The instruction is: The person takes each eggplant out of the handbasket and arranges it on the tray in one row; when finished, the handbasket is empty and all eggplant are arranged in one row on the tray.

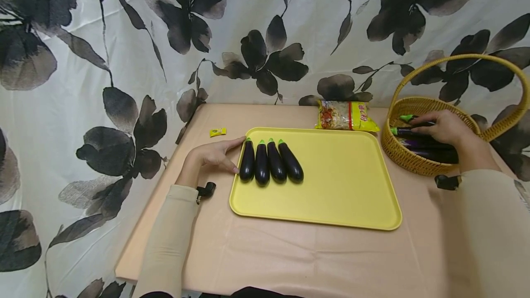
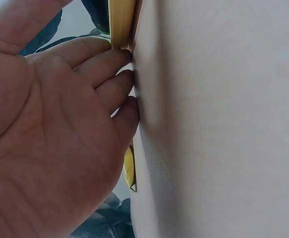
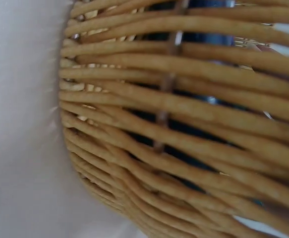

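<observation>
Several dark purple eggplants with green tips lie side by side on the left part of a yellow tray. My left hand touches the tray's left rim, its fingers nearly straight; in the left wrist view the palm of that hand faces the camera and holds nothing. Inside a wicker basket at the right, my right hand pinches an eggplant between thumb and fingers. More eggplants lie beneath this hand. The right wrist view shows mainly the basket's woven side, with the hand hidden.
A yellow-ended food packet lies behind the tray, near the table's back edge. One small yellow packet sits left of the tray. The basket's tall handle arches above it. A floral curtain hangs behind the table.
</observation>
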Demonstrator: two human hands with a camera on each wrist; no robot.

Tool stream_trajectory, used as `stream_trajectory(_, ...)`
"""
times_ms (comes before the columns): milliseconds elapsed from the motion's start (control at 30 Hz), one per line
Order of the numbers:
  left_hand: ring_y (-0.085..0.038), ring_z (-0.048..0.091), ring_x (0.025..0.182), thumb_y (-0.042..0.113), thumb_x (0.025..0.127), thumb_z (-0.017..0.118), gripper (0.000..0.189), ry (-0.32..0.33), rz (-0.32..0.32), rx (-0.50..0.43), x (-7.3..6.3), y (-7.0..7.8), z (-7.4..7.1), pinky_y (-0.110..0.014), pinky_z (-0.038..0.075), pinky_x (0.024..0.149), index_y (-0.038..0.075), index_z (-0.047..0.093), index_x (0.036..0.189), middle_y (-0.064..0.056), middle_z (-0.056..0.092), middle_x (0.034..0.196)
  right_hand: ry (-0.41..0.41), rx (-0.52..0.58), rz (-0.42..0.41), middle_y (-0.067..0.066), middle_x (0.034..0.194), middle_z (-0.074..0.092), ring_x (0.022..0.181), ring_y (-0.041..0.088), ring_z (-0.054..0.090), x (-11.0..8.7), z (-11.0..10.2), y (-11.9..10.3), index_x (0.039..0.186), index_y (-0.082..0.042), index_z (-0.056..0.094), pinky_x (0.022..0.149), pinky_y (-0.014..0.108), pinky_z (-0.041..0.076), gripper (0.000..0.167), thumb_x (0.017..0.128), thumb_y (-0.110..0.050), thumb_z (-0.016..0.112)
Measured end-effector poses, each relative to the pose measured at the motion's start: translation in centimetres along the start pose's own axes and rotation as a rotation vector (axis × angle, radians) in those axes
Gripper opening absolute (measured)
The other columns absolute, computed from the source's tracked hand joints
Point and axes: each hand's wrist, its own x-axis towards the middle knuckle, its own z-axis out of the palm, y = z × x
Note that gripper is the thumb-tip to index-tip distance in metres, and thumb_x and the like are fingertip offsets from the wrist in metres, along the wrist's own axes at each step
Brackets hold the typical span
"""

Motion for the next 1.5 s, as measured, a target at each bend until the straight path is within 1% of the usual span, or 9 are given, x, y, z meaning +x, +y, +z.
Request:
stream_trajectory(167, -0.016, 0.003, 0.162, 0.025, 0.067, 0.099, 0.131, 0.005, -0.001, 0.0, 0.1, 0.0, 0.1, -0.045, 0.007, 0.132, 0.025, 0.017, 0.169, 0.004, 0.013, 0.175, -0.024, -0.025, 0.019, 0.037, 0.142, 0.055, 0.127, 0.055, 0.049, 0.1, 0.3, 0.6, 0.124, 0.001, 0.073, 0.104, 0.072, 0.037, 0.034, 0.099, -0.022, 0.072)
stream_trajectory(300, -0.015, 0.003, 0.162, 0.025, 0.067, 0.099, 0.131, 0.006, 0.001, -0.002, 0.1, -0.1, 0.1, -0.045, 0.007, 0.132, 0.026, 0.017, 0.169, 0.005, 0.014, 0.175, -0.032, -0.037, 0.038, 0.038, 0.138, 0.055, 0.126, 0.054, 0.048, -0.1, 0.5, 0.7, 0.126, 0.0, 0.072, 0.103, 0.072, 0.036, 0.035, 0.1, -0.024, 0.071)
stream_trajectory(667, -0.019, 0.003, 0.162, 0.025, 0.068, 0.099, 0.13, 0.007, -0.004, 0.013, 0.0, 0.0, 0.0, -0.047, 0.008, 0.132, 0.025, 0.017, 0.169, 0.001, 0.012, 0.176, -0.005, -0.058, 0.043, 0.042, 0.138, 0.052, 0.119, 0.051, 0.05, 0.3, 1.0, 1.2, 0.129, 0.0, 0.07, 0.096, 0.064, 0.041, 0.036, 0.099, -0.022, 0.071)
stream_trajectory(833, -0.019, 0.001, 0.162, 0.024, 0.069, 0.098, 0.13, -0.003, 0.003, 0.004, 0.0, 0.0, -0.1, -0.048, 0.007, 0.132, 0.023, 0.015, 0.169, 0.001, 0.011, 0.176, -0.03, -0.069, 0.046, 0.042, 0.139, 0.052, 0.122, 0.053, 0.049, 0.3, 0.8, 1.2, 0.129, -0.001, 0.07, 0.1, 0.068, 0.039, 0.037, 0.1, -0.024, 0.07)
stream_trajectory(933, -0.02, 0.001, 0.162, 0.025, 0.069, 0.098, 0.13, -0.008, 0.005, 0.002, 0.0, 0.1, -0.1, -0.048, 0.007, 0.132, 0.023, 0.015, 0.169, 0.001, 0.01, 0.176, -0.038, -0.096, 0.014, 0.04, 0.14, 0.054, 0.124, 0.056, 0.05, 0.3, 0.4, 1.0, 0.127, -0.001, 0.072, 0.103, 0.072, 0.039, 0.035, 0.099, -0.021, 0.071)
stream_trajectory(1133, -0.018, 0.001, 0.162, 0.025, 0.068, 0.099, 0.131, -0.005, 0.003, -0.005, 0.0, 0.1, -0.2, -0.047, 0.007, 0.132, 0.024, 0.016, 0.169, 0.002, 0.011, 0.176, 0.003, -0.135, -0.055, 0.038, 0.133, 0.06, 0.114, 0.054, 0.058, 0.1, -0.7, 0.2, 0.124, 0.001, 0.073, 0.097, 0.07, 0.044, 0.031, 0.098, -0.016, 0.072)
stream_trajectory(1267, -0.018, 0.001, 0.162, 0.027, 0.067, 0.1, 0.131, -0.001, 0.004, 0.011, 0.0, 0.1, -0.2, -0.047, 0.007, 0.132, 0.024, 0.016, 0.169, 0.001, 0.011, 0.176, 0.057, -0.154, -0.046, 0.038, 0.133, 0.06, 0.114, 0.055, 0.057, -0.7, -1.2, -0.7, 0.129, -0.003, 0.071, 0.095, 0.073, 0.043, 0.036, 0.101, -0.025, 0.069)
stream_trajectory(1333, -0.019, 0.002, 0.162, 0.028, 0.067, 0.1, 0.132, 0.0, 0.006, 0.014, 0.1, 0.1, -0.2, -0.047, 0.007, 0.132, 0.024, 0.016, 0.169, 0.001, 0.011, 0.176, 0.078, -0.159, -0.036, 0.038, 0.133, 0.059, 0.111, 0.054, 0.056, -1.3, -1.4, -1.2, 0.133, -0.005, 0.07, 0.09, 0.072, 0.044, 0.039, 0.103, -0.031, 0.066)
stream_trajectory(1500, -0.019, 0.001, 0.162, 0.026, 0.068, 0.099, 0.131, -0.005, 0.007, 0.004, 0.0, 0.1, -0.1, -0.047, 0.007, 0.132, 0.023, 0.016, 0.169, 0.0, 0.011, 0.176, 0.098, -0.137, 0.041, 0.038, 0.143, 0.052, 0.125, 0.059, 0.047, -3.1, -1.4, -2.4, 0.141, -0.007, 0.064, 0.101, 0.079, 0.036, 0.054, 0.105, -0.046, 0.059)
